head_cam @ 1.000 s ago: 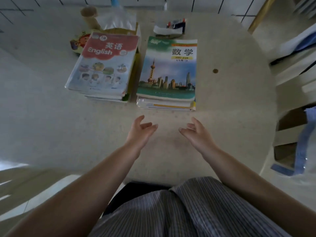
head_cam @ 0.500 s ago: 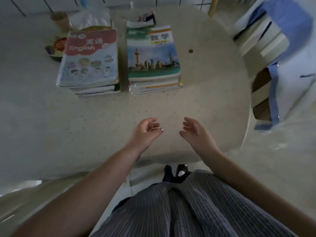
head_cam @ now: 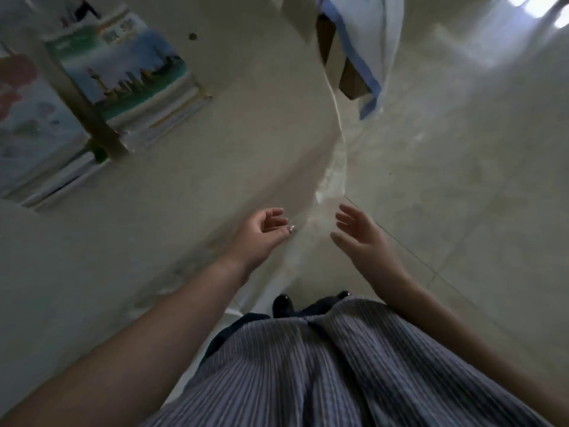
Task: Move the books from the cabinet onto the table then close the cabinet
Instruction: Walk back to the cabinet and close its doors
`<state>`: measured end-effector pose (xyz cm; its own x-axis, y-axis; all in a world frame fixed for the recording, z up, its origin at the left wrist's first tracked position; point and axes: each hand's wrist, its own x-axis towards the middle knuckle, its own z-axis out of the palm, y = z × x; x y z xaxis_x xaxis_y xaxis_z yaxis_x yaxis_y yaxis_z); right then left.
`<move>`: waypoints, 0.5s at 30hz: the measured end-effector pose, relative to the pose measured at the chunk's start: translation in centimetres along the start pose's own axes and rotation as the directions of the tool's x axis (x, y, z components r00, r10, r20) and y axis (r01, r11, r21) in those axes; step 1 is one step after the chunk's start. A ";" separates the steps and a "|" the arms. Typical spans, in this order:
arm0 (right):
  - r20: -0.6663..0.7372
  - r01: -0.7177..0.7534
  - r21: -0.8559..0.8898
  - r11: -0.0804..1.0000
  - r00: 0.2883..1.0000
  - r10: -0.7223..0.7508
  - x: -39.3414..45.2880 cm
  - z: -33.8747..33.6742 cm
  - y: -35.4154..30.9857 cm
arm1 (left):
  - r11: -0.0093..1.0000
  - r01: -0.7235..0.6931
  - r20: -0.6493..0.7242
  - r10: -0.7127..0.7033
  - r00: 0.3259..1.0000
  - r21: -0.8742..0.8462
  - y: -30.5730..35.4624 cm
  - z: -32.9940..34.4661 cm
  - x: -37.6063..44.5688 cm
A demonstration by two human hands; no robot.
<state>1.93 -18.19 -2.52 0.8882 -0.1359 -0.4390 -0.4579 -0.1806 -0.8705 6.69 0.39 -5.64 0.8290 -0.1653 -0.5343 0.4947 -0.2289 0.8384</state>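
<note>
Two stacks of books lie on the round pale table (head_cam: 215, 149) at the upper left, blurred by motion. The right stack (head_cam: 126, 75) has a green cover with a city skyline on top. The left stack (head_cam: 27, 124) shows a red and pale cover, partly cut off by the frame edge. My left hand (head_cam: 261, 235) hovers over the table's near right edge, empty, fingers loosely curled. My right hand (head_cam: 360, 235) is beside it above the floor, empty, fingers spread. The cabinet is out of view.
A wooden chair draped with a white and blue cloth (head_cam: 363, 57) stands at the upper right, past the table edge. Pale tiled floor (head_cam: 462, 195) fills the right side. My striped shirt and dark shoes (head_cam: 283, 303) show below.
The view has swung to the right: the book stacks slid to the upper left corner and the floor now fills the right. Both hands stay empty and have drawn off the table edge.
</note>
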 end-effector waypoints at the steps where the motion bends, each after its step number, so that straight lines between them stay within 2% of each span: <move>1: -0.042 -0.013 0.011 1.000 0.999 0.013 -1.0 -0.8 0.7 | 1.000 -0.004 0.042 0.003 0.999 0.022 0.1 1.1 -0.1; 7: -0.301 -0.050 0.117 0.992 0.950 0.083 -6.8 -6.5 4.7 | 0.981 -0.089 0.288 0.037 0.957 0.170 1.9 8.9 -0.4; 15: -0.550 -0.047 0.263 0.964 0.814 0.189 -18.3 -15.1 12.5 | 0.912 -0.237 0.574 0.002 0.819 0.335 2.8 23.4 -5.4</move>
<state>-20.70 -32.69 -2.01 0.6144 -0.6802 -0.3997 -0.4726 0.0883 -0.8768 -2.55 -21.80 -2.95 0.5303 -0.6865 -0.4975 0.1672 -0.4906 0.8552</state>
